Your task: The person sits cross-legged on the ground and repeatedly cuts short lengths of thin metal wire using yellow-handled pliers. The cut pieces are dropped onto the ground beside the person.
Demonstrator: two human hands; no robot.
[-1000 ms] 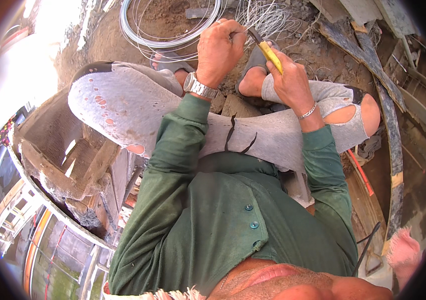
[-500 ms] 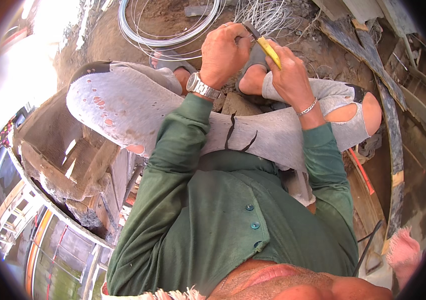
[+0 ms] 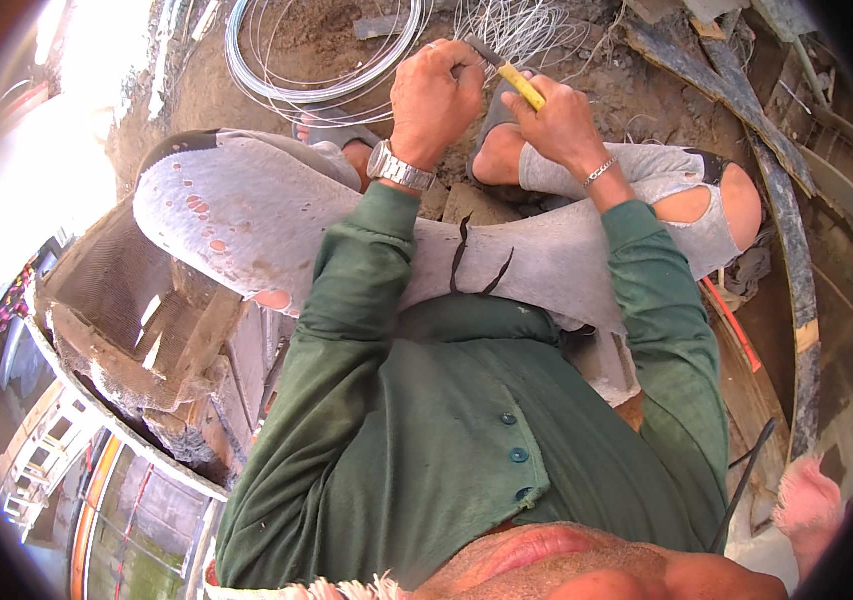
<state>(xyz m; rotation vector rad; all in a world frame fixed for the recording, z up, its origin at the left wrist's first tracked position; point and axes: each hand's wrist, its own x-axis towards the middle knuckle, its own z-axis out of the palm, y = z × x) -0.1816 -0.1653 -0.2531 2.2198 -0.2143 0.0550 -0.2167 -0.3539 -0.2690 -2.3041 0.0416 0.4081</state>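
My right hand (image 3: pixel 558 125) is closed on a tool with a yellow handle (image 3: pixel 521 85) and a dark metal head (image 3: pixel 481 50). My left hand (image 3: pixel 431 100) has its fingers curled at the tool's head; what is pinched in them is too small to make out. Just beyond my hands lie a coil of pale wire (image 3: pixel 306 90) and a loose tangle of thin wire (image 3: pixel 516 25) on the dirt. Both hands are raised between my bent knees in torn grey trousers (image 3: pixel 506 260).
Dirty ground (image 3: pixel 191 100) surrounds my sandalled feet. A mesh-covered wooden box (image 3: pixel 116 370) stands at my left. Weathered planks (image 3: pixel 686 70) lie along the right, near an orange-red rod (image 3: pixel 736 330). A piece of rubble (image 3: pixel 466 205) sits between my legs.
Both hands and the yellow-handled tool have shifted a little toward the left and up, still close together. The grips look the same.
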